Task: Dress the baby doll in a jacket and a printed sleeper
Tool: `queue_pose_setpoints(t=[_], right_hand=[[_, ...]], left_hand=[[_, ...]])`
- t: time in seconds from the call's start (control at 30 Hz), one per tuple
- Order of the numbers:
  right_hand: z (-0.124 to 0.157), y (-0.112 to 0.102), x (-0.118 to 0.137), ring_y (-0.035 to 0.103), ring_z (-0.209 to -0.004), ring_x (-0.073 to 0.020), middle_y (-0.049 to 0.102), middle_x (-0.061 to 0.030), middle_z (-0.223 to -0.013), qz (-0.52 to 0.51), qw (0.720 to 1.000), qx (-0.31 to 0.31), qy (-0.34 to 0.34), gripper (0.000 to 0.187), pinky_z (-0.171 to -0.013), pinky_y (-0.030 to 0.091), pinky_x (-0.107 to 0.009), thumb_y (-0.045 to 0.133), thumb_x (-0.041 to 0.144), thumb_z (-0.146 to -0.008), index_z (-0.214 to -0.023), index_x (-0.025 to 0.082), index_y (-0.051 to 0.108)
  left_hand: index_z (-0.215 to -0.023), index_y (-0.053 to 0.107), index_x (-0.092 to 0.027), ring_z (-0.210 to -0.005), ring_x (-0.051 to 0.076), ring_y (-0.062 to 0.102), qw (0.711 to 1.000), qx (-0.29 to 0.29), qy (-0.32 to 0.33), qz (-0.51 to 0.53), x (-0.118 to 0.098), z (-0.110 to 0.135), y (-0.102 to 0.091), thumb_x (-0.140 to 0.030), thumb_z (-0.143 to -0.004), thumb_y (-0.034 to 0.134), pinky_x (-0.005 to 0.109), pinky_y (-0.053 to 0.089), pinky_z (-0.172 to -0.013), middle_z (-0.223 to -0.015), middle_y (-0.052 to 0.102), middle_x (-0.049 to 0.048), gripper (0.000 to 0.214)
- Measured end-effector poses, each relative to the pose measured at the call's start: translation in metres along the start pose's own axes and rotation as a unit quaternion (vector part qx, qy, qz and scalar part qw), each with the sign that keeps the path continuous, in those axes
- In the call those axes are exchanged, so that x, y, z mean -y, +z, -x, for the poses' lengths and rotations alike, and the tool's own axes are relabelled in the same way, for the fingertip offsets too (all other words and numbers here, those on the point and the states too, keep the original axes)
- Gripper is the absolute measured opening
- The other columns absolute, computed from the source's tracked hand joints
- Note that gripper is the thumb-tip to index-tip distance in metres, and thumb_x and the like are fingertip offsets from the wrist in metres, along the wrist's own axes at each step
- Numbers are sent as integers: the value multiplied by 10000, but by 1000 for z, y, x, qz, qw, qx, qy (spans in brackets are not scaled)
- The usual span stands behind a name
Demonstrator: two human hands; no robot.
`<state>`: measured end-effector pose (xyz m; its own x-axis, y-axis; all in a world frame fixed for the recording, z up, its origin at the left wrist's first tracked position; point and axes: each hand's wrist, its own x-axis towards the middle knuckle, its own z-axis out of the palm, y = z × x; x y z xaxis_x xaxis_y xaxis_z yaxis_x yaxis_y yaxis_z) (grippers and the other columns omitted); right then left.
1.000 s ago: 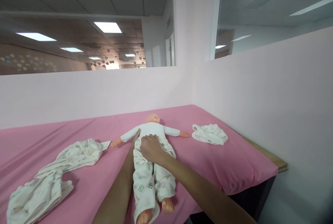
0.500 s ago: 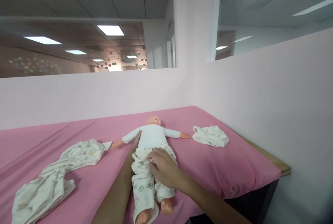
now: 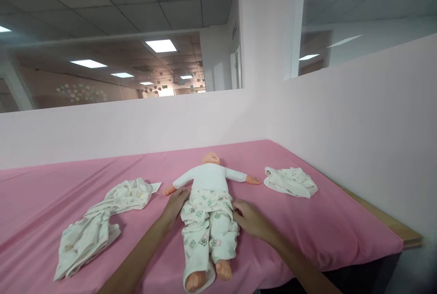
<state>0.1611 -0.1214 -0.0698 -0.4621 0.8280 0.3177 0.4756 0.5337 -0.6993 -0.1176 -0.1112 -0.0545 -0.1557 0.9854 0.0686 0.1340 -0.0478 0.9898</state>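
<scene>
A baby doll lies on its back in a white long-sleeved top, arms spread and bare feet toward me. White baby pants with small green and pink prints cover its legs up to the waist. At the left end of the waistband, my left hand is closed on the pants' edge, its fingertips partly hidden. My right hand has curled fingers pinching the pants at the right hip. The left leg opening hangs loose around one foot.
A crumpled white printed baby garment lies to the left. Another small white cloth item is at the right. Both rest on a pink sheet over a table with a wooden edge. White walls border the back and right.
My right hand has moved from the pants' front to the right hip. My left hand has come down from the doll's side to the waistband. The pants now lie flatter and smoother.
</scene>
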Motion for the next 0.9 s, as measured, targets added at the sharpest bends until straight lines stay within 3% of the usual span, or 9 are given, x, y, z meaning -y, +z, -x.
queue_pose_setpoints(t=[0.13,0.23,0.3,0.37,0.43,0.53,0.6,0.77,0.9], right_hand=[[20,0,10,556,-931,-179,578,-32,-997,-74,997,-4,-17,142,-813,454,-302,455,187,-850,-715,201,497],[30,-3,16,400,-1320,-246,436,-65,-1411,-143,989,-25,19,107,-1083,344,-388,533,309,-882,-898,212,576],[34,-5,18,309,-1405,-254,329,-70,-1519,-197,979,-9,53,369,-1139,288,-414,624,365,-846,-1184,249,533],[36,-6,20,320,-1408,-255,310,-85,-1541,-243,966,49,70,784,-1144,295,-421,724,351,-769,-1439,293,322],[36,-4,20,315,-1415,-274,297,-91,-1554,-252,960,93,79,1048,-1147,295,-429,795,316,-685,-1525,316,168],[32,0,19,264,-1437,-312,240,-93,-1583,-220,967,94,85,1195,-1156,276,-449,844,328,-607,-1549,331,108],[28,3,18,253,-1441,-324,217,-103,-1590,-202,973,85,78,1235,-1153,279,-457,858,355,-585,-1552,332,90],[21,7,17,278,-1431,-326,232,-124,-1576,-163,983,54,68,1245,-1140,308,-452,871,380,-553,-1550,307,128],[22,10,18,326,-1406,-317,300,-130,-1543,-168,982,30,82,1139,-1131,332,-424,849,337,-572,-1526,266,231]], left_hand=[[-882,611,-157,-732,175,570,992,74,51,-88,10,34,-17,-571,-847,580,275,438,-674,-815,627,35,416],[-1110,599,-197,-986,229,585,975,134,100,-146,3,64,-22,-555,-879,550,329,457,-869,-1139,625,86,429],[-1317,487,-258,-1220,260,498,969,164,113,-148,0,83,-23,-536,-866,588,371,401,-1023,-1380,504,90,539],[-1447,339,-296,-1360,286,378,965,200,116,-123,2,99,-23,-541,-787,688,408,337,-1109,-1505,380,89,786],[-1511,223,-300,-1410,327,306,961,224,126,-103,8,111,-22,-554,-642,805,443,299,-1141,-1554,303,105,1076],[-1552,119,-304,-1435,393,227,958,212,131,-144,17,121,-19,-554,-459,893,490,253,-1159,-1591,222,122,1362],[-1562,83,-315,-1444,425,175,955,190,116,-198,18,126,-17,-564,-423,897,509,242,-1157,-1610,175,113,1422],[-1564,103,-323,-1453,414,161,954,137,105,-243,9,138,-7,-587,-549,829,511,249,-1157,-1609,190,98,1275],[-1553,186,-316,-1443,415,187,958,116,110,-237,13,138,-1,-575,-539,841,507,233,-1167,-1585,246,118,1234]])
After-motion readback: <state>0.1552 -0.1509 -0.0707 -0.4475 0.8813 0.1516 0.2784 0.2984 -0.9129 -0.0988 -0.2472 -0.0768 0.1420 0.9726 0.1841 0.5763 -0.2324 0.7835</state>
